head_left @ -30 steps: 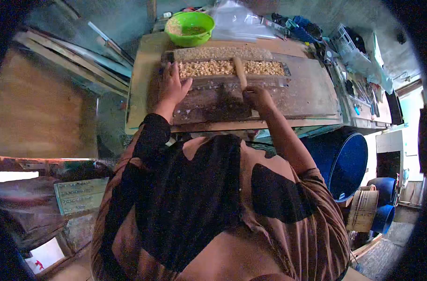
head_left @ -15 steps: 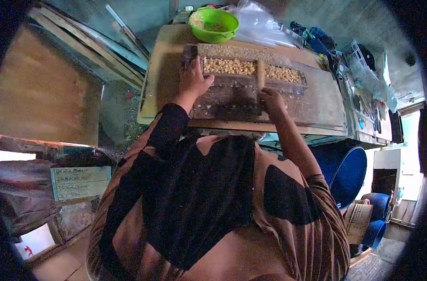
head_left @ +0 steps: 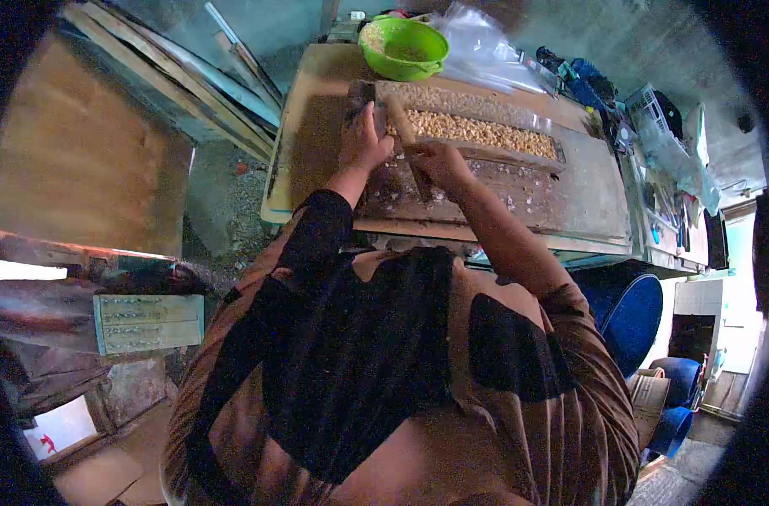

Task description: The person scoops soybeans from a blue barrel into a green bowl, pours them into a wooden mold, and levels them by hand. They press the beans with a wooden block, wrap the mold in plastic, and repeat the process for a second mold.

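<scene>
A long narrow wooden mould (head_left: 494,155) lies across the table, filled with pale, nut-like pieces (head_left: 486,135). My right hand (head_left: 439,164) is wrapped round a wooden stick (head_left: 399,120), whose upper part lies over the mould's left end. My left hand (head_left: 368,145) rests at that same left end, thumb and fingers apart, close beside the stick. Whether it grips the mould's edge is hard to see. White crumbs are scattered on the dark board in front of the mould.
Behind the mould stands a green basin (head_left: 404,49) beside clear plastic bags (head_left: 481,51). A white crate (head_left: 654,114) and tools are at the right. Wooden planks (head_left: 178,80) lean at the left. A blue barrel (head_left: 629,316) stands below the table's right side.
My right hand has moved left along the mould with the stick, from its middle to its left end. The whole view has shifted slightly. My left hand stays at the left end.
</scene>
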Demonstrator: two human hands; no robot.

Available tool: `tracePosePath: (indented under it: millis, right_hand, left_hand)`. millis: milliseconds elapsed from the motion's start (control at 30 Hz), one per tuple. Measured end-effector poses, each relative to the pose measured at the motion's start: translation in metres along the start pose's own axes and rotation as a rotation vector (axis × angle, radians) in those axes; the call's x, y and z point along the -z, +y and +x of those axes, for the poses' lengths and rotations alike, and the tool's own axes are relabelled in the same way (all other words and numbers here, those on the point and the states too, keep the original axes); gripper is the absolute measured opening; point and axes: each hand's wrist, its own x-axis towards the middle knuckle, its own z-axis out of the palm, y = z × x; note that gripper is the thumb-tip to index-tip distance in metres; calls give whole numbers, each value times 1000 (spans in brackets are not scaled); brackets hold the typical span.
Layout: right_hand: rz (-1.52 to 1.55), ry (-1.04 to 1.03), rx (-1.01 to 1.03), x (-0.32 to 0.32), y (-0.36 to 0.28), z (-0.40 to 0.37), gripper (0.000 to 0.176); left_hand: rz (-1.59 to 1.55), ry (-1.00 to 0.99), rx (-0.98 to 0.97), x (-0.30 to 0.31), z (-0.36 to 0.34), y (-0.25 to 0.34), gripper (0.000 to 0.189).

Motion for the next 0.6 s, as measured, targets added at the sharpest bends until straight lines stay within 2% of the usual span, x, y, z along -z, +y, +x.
tracePosePath:
  millis: [133,200,267,333,400,433,500,533,567,600]
  right_hand:
    - [49,-109,-56,-5,3,-13,20]
    - [37,24,-33,-8,-4,-32,19]
    - [30,30,26,-12,13,-25,20]
    - [33,36,82,-16,26,-19,20]
    - [-207,102,152,-20,31,-12,21]
    - [-199,93,145,-18,33,-13,21]
    - [-83,165,31,-1,40,-23,20]
    - [-75,179,-32,12,29,-35,20]
    - [-66,194,-97,29,13,-51,20]
    - [21,238,-93,47,1,-67,21]
  left_hand:
    - [-3,-40,66,5,-1,3,65]
    - [-14,-41,87,-1,-2,-3,62]
    - [-218,104,-43,-14,-2,-17,56]
    - [-190,86,-21,0,-5,-2,55]
    - [-158,103,7,16,-1,14,48]
    - [-153,95,15,7,-2,4,48]
    - [-302,313,-1,-12,2,-14,42]
    - [-223,353,-32,-3,3,-10,34]
    - [-224,340,-30,-2,0,-11,34]
    - [-262,275,74,-4,-2,-12,30]
